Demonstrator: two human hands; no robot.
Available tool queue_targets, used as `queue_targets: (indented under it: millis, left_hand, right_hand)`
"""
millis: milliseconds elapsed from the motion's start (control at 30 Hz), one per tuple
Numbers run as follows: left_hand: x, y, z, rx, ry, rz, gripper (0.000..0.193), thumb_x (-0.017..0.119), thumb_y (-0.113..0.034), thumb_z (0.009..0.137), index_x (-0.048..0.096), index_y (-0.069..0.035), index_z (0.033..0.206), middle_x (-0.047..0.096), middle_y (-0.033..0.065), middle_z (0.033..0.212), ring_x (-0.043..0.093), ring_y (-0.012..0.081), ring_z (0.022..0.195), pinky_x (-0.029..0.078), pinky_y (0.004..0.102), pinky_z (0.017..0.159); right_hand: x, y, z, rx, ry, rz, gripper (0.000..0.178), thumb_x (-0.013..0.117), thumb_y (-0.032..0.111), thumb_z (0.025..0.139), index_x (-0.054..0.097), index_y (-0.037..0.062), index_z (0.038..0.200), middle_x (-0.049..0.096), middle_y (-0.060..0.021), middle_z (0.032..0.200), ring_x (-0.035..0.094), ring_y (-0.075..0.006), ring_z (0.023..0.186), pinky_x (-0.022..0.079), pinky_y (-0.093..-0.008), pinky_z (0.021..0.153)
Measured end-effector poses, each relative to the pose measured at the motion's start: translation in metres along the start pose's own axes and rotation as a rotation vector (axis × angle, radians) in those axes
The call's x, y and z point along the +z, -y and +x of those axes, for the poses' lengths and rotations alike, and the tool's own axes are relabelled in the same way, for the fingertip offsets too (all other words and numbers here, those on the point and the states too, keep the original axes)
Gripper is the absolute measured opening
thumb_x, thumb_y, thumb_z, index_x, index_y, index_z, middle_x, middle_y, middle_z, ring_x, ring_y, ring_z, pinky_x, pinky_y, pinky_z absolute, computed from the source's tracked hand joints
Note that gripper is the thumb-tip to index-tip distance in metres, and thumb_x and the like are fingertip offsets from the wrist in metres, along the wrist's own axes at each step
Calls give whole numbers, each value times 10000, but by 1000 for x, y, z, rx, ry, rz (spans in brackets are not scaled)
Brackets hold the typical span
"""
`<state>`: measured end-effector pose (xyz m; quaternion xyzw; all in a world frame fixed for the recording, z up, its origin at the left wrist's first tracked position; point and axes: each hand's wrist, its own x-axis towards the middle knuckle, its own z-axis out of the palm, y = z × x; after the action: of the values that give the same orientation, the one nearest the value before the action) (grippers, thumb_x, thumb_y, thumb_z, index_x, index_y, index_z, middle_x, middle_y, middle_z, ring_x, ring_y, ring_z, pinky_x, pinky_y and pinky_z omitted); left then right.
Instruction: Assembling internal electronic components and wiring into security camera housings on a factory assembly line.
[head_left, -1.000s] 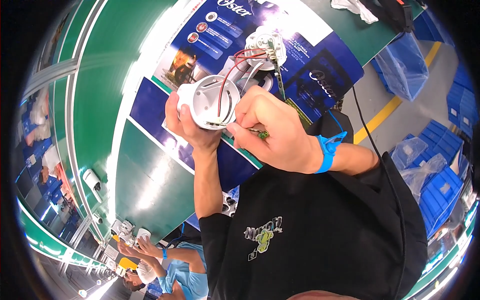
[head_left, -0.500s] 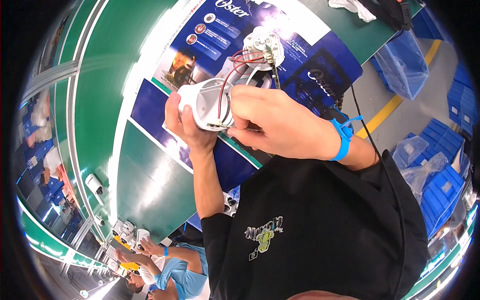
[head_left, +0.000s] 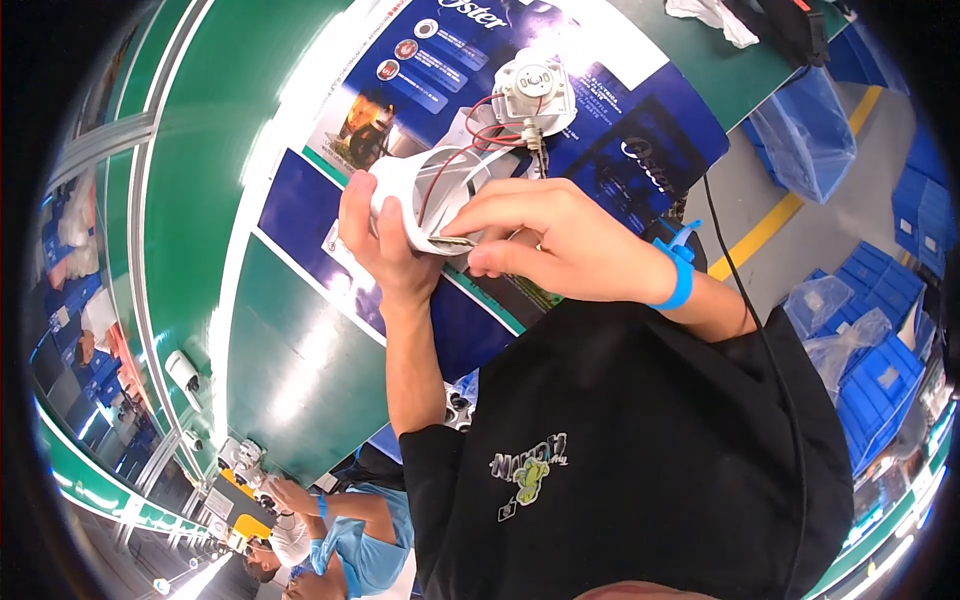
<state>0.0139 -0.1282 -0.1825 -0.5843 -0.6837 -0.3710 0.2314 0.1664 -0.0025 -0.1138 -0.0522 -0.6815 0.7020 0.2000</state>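
My left hand (head_left: 385,250) grips a white round plastic housing (head_left: 425,195) from below and behind, holding it above the workbench. Red wires (head_left: 470,150) run out of the housing to a small white motor part (head_left: 535,90) lying on a flattened blue printed carton (head_left: 620,150). My right hand (head_left: 545,240), with a blue wristband (head_left: 675,275), pinches a small thin metal piece (head_left: 450,240) at the housing's lower rim.
The green workbench (head_left: 190,220) curves away to the left. Blue plastic crates (head_left: 885,370) and clear bags stand on the floor at right. A black cable (head_left: 735,270) trails over my black shirt. Another person in blue (head_left: 340,530) works at the lower left.
The housing has tipped so its open end faces more to the right. My right hand has slid down to its lower rim with the metal piece.
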Motion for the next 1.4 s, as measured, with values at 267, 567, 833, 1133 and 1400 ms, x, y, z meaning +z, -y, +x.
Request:
queue_targets:
  millis: [267, 567, 833, 1133, 1400]
  left_hand:
    - [-6, 0, -1, 40, 37, 20, 732, 778, -226, 727, 346, -112, 1307, 396, 219, 1277, 517, 359, 1091, 507, 423, 824]
    - [-14, 5, -4, 50, 58, 26, 800, 811, -195, 683, 338, -102, 1321, 394, 237, 1287, 514, 361, 1100, 497, 417, 844]
    - [-21, 2, 4, 31, 42, 56, 898, 867, -202, 589, 354, -64, 1312, 417, 231, 1288, 498, 366, 1121, 446, 429, 909]
    - [-29, 2, 2, -74, -15, 180, 769, 834, -146, 603, 422, -78, 1250, 461, 204, 1252, 494, 372, 1105, 442, 451, 878]
    - [-40, 4, -2, -139, -52, 220, 860, 868, -189, 545, 418, -76, 1268, 457, 194, 1260, 499, 361, 1105, 417, 427, 890]
  right_hand:
    - [15, -6, -3, 104, -113, -170, 115, 694, 44, 792, 640, -4, 882, 590, -75, 750, 597, -138, 580, 482, -255, 524]
    - [32, -5, -4, -53, -316, -340, 105, 743, 27, 731, 649, 9, 773, 560, -57, 664, 533, -132, 524, 414, -244, 469]
    - [24, -38, -20, 153, -448, -270, 571, 764, 43, 703, 484, 5, 1198, 574, -60, 976, 490, -60, 586, 359, -185, 477]
    - [2, -9, 6, -435, -365, -1071, 357, 706, 102, 666, 643, 66, 1015, 612, -29, 879, 562, -207, 767, 420, -318, 615]
    - [-22, -13, 68, -449, -59, -828, 146, 662, 209, 818, 642, 76, 875, 614, -66, 853, 605, -250, 829, 455, -372, 752]
